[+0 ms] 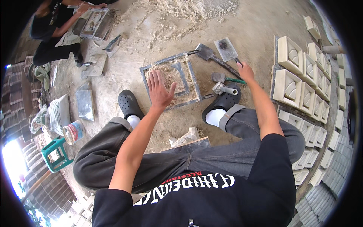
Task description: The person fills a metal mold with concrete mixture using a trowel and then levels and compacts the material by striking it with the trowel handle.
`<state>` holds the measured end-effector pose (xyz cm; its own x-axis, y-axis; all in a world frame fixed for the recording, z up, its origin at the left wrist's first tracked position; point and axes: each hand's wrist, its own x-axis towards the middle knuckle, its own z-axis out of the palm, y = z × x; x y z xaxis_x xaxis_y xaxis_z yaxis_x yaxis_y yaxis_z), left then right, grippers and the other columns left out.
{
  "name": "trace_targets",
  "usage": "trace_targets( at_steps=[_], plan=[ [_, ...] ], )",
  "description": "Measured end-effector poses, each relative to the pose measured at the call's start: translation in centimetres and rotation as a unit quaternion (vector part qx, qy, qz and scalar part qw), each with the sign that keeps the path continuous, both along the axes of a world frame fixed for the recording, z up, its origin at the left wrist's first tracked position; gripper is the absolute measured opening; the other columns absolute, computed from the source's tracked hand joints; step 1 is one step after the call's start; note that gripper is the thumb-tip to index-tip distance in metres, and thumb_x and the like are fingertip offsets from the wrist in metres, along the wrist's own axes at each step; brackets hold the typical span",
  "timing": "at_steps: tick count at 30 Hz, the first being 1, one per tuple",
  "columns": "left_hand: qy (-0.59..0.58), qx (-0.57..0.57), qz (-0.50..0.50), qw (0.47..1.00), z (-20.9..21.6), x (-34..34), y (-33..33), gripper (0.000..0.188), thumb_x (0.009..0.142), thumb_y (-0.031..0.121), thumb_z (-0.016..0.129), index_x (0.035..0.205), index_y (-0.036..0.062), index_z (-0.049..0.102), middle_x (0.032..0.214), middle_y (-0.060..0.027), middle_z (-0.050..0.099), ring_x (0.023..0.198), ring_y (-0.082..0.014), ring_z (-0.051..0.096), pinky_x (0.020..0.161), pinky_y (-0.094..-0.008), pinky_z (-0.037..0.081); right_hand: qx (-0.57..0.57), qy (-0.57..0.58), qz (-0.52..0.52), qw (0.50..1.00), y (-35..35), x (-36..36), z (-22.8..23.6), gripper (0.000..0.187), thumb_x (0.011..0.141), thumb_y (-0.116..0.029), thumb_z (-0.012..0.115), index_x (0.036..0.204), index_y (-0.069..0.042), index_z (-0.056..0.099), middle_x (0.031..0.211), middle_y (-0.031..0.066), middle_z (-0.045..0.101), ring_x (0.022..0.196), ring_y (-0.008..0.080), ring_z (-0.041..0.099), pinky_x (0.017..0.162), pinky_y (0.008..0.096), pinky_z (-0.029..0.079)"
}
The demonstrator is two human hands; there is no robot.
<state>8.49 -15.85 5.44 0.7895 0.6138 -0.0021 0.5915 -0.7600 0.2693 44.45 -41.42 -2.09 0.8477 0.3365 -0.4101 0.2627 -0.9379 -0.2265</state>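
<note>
On the ground between my feet lies a rectangular metal mould filled with pale, crumbly material. A grey angular insert shows inside it. My left hand rests over the mould's left part, fingers stretched and palm down, hiding some of the fill. Off to the right, my right hand is closed round the handle of a trowel with a square metal blade. That blade carries a dark patch and is apart from the mould. Beside it lie a flat-bladed tool and a green-handled scraper.
A metal tool with a pipe handle lies by my right shoe. Rows of cast pale blocks stand at right. At left are a green stool, a bucket and sacks. Another person works at a second mould.
</note>
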Motion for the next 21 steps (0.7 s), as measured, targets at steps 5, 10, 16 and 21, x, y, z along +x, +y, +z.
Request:
trace_targets(
  at_steps=[5, 10, 16, 21],
  plan=[
    [0.031, 0.017, -0.106, 0.994, 0.2, -0.6, 2.4, 0.092, 0.096, 0.061, 0.04, 0.151, -0.0072, 0.016, 0.16, -0.0241, 0.011, 0.15, -0.0361, 0.006, 0.122, -0.044, 0.005, -0.021, 0.03, 0.014, 0.999, -0.7, 0.6, -0.6, 0.047, 0.096, -0.047, 0.049, 0.12, -0.008, 0.062, 0.113, 0.0211, 0.066, 0.108, 0.0395, 0.062, 0.09, 0.0498, 0.048],
    [0.043, 0.052, -0.076, 0.995, 0.0, -1.2, 3.6, 0.092, 0.095, 0.063, 0.039, 0.151, -0.0065, 0.018, 0.16, -0.0229, 0.016, 0.15, -0.0351, 0.01, 0.121, -0.0446, 0.006, 0.09, -0.062, 0.071, 0.992, 1.2, -2.9, 3.9, 0.051, 0.095, -0.05, 0.052, 0.117, -0.006, 0.066, 0.113, 0.0223, 0.066, 0.106, 0.0374, 0.063, 0.091, 0.0458, 0.049],
    [0.054, 0.062, -0.091, 0.992, -0.4, -2.0, 4.4, 0.089, 0.094, 0.066, 0.039, 0.153, 0.0017, 0.023, 0.16, -0.0154, 0.021, 0.15, -0.029, 0.012, 0.121, -0.0447, 0.007, 0.283, 0.245, -0.042, 0.926, 4.0, -8.7, 13.5, 0.071, 0.093, -0.067, 0.045, 0.098, -0.003, 0.075, 0.107, 0.0131, 0.072, 0.106, 0.03, 0.063, 0.092, 0.0383, 0.046],
    [0.052, 0.062, -0.049, 0.996, 1.2, -1.1, 5.0, 0.086, 0.095, 0.064, 0.038, 0.152, 0.0019, 0.027, 0.161, -0.0165, 0.018, 0.151, -0.0301, 0.009, 0.121, -0.0454, 0.005, 0.413, 0.228, -0.004, 0.882, 3.4, -15.2, 18.1, 0.084, 0.094, -0.073, 0.031, 0.098, -0.002, 0.075, 0.108, 0.0124, 0.071, 0.108, 0.0245, 0.062, 0.097, 0.039, 0.043]
  ],
)
